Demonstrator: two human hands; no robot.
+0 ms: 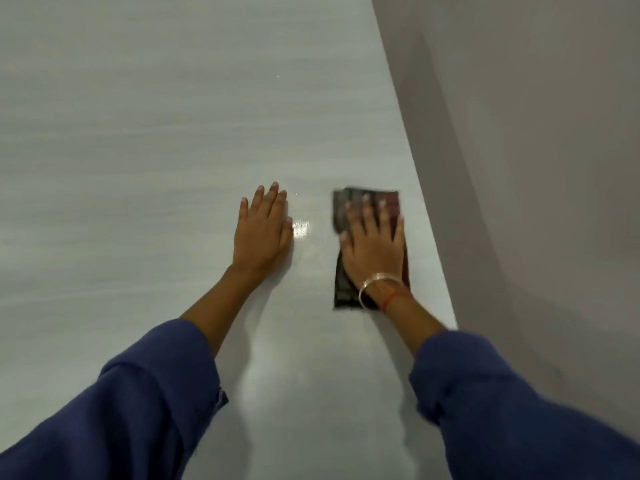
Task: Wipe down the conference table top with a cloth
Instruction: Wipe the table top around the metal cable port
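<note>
Head view: a pale grey, smooth, glossy counter fills most of the frame, and its right edge runs diagonally from the top centre down to the lower right. Beyond that edge lies a plain beige-grey surface; I cannot tell whether it is floor or wall.

The dark, folded rectangular cloth, with brownish and maroon stripes, lies flat on the counter close to its right edge, its long side roughly parallel to that edge. The right hand presses down on the cloth with its palm, all 5 fingers straight and spread wide. A gold metal bangle and a thin red thread circle that wrist.

The left hand rests palm-down on the bare counter, further from the right edge than the cloth and apart from it, fingers straight and close together, holding nothing. A small bright glare spot shines on the counter between the 2 hands.

Both forearms come in from the near edge in loose dark blue fabric sleeves.
</note>
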